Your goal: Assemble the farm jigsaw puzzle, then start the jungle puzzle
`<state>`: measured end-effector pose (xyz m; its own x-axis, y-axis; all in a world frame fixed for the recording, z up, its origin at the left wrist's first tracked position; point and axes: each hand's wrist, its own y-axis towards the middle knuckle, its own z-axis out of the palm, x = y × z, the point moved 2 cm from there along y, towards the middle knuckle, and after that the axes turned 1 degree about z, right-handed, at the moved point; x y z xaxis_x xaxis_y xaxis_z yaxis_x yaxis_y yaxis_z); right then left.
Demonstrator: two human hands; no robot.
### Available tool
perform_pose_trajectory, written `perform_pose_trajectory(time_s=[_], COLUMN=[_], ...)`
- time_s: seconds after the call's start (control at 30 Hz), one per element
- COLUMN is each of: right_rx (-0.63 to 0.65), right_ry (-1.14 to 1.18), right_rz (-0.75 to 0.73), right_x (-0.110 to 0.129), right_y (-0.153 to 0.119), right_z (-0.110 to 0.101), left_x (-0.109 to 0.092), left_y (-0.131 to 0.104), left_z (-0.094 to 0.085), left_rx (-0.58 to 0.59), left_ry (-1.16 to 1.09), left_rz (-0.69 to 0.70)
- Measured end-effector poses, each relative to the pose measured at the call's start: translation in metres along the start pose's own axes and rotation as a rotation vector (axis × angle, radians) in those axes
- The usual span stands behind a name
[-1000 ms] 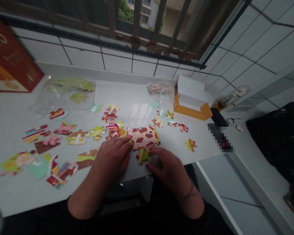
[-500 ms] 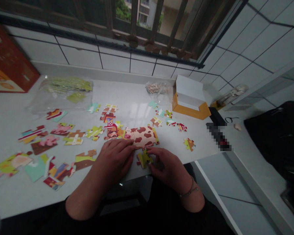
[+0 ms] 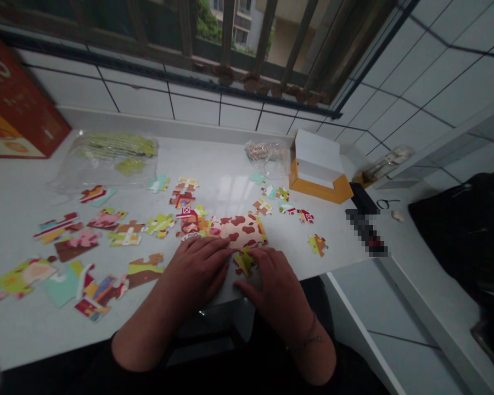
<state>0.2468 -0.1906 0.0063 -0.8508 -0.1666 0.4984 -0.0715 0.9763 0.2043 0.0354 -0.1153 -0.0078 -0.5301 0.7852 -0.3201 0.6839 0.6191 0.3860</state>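
Observation:
The assembled puzzle section with a brown-spotted cow (image 3: pixel 241 229) lies on the white counter in front of me. My left hand (image 3: pixel 200 266) rests flat at its lower left edge, fingers stretched toward the right. A green puzzle piece (image 3: pixel 244 261) sits just below the cow section, tilted, between my two hands. My right hand (image 3: pixel 274 280) touches the piece's upper right side with its fingertips, and its thumb stands apart below. Whether the piece joins the section is partly hidden by fingers. A barn-and-farmer part (image 3: pixel 189 222) adjoins the cow on the left.
Many loose pieces (image 3: pixel 107 218) lie at the left, several more (image 3: pixel 263 206) at the right. Behind are a clear bag of green pieces (image 3: pixel 119 151), another plastic bag (image 3: pixel 267 156) and an open orange box (image 3: pixel 321 186). A red box (image 3: pixel 20 104) stands far left.
The green piece has turned and shifted slightly up and right. My right thumb has come off it and moved left, while its fingertips stay on it. My left hand has barely moved.

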Motion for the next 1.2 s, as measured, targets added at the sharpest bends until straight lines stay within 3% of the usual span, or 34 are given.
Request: perform_pose_trajectory(time_s=[0.2, 0.5, 0.77, 0.97, 1.1, 1.2], right_rx=[-0.026, 0.091, 0.018, 0.111, 0.117, 0.21], right_ry=[0.046, 0.124, 0.024, -0.037, -0.093, -0.091], right_rz=[0.014, -0.115, -0.233, -0.286, -0.295, -0.31], right_x=[-0.003, -0.022, -0.046, -0.044, -0.036, -0.04], right_y=[-0.001, 0.009, 0.054, 0.104, 0.104, 0.093], right_z=[0.0, -0.017, -0.021, -0.01, -0.022, -0.028], left_x=[0.0, -0.001, -0.002, -0.003, -0.003, -0.004], left_y=[0.0, -0.001, -0.001, -0.001, -0.001, -0.001], left_z=[0.002, 0.001, 0.0, -0.003, -0.002, -0.001], left_rx=[-0.001, 0.006, 0.03, 0.018, 0.022, 0.025], left_ry=[0.004, -0.009, -0.011, -0.005, -0.01, -0.015], left_rz=[-0.003, -0.026, -0.028, -0.025, -0.034, -0.04])
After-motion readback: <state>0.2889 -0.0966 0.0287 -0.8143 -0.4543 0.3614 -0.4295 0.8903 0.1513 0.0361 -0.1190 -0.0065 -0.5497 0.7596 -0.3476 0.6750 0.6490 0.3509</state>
